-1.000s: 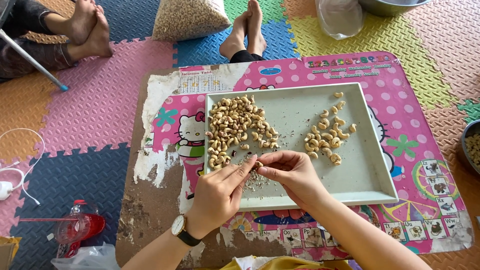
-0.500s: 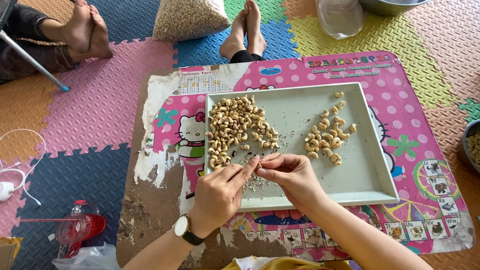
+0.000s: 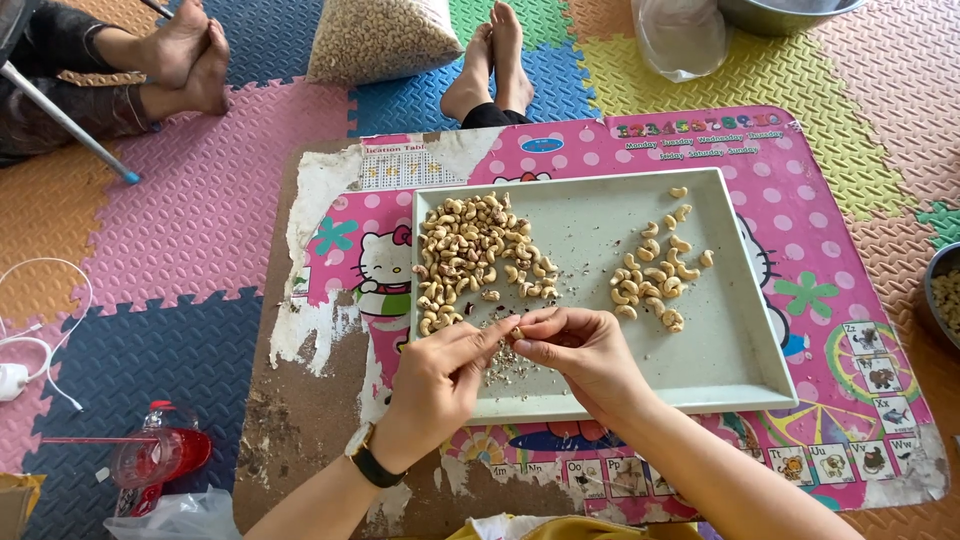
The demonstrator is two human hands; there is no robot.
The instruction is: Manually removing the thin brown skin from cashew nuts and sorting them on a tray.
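Curved cashew kernel (image 3: pixel 517 331) pinched between left hand (image 3: pixel 435 385) and right hand (image 3: pixel 580 355), flat grey tray (image 3: pixel 740 350)

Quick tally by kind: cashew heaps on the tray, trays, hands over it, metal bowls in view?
Cashew heaps: 2, the big pile and the small pile
Tray: 1
Hands: 2, left hand and right hand, pinching one cashew
Metal bowls: 2, top edge, right edge
Total: 7
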